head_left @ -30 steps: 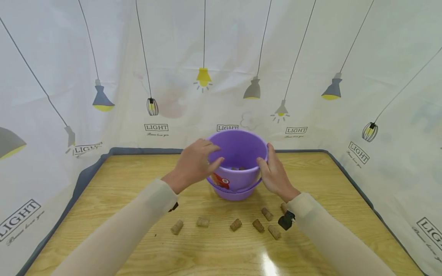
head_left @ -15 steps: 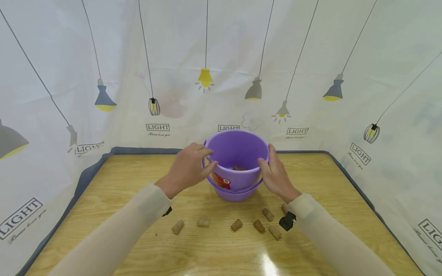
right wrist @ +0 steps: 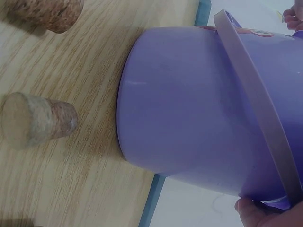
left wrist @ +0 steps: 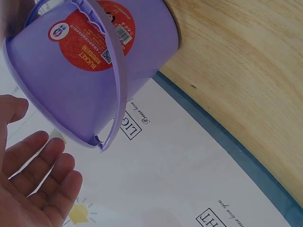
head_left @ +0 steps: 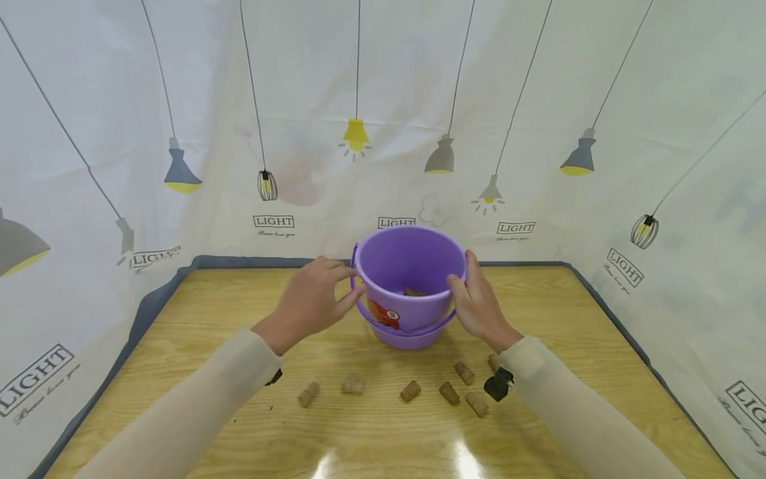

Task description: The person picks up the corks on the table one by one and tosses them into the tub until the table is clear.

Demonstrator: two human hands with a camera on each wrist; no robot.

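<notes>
A purple bucket [head_left: 413, 313] with a red label stands on the wooden table, its handle hanging down in front. Cork stoppers [head_left: 414, 292] lie at its bottom. My right hand [head_left: 479, 307] grips the right side of the rim, thumb inside. Just off the left side of the rim is my left hand [head_left: 314, 297], its fingers loosely bent and holding nothing. In the left wrist view a gap shows between that hand [left wrist: 38, 175] and the bucket [left wrist: 90, 94]. The right wrist view has the bucket's side [right wrist: 189, 104] close up, with a cork [right wrist: 40, 120] beside its base.
Several corks lie on the table [head_left: 383, 439] in front of the bucket, among them a far-left cork [head_left: 308, 394] and a cork [head_left: 477, 404] near my right wrist. A white sheet printed with lamps [head_left: 323, 86] encloses the table's back and sides.
My left hand has drawn back leftward from over the bucket's rim to just outside it. The right hand keeps its grip, and the bucket has barely shifted.
</notes>
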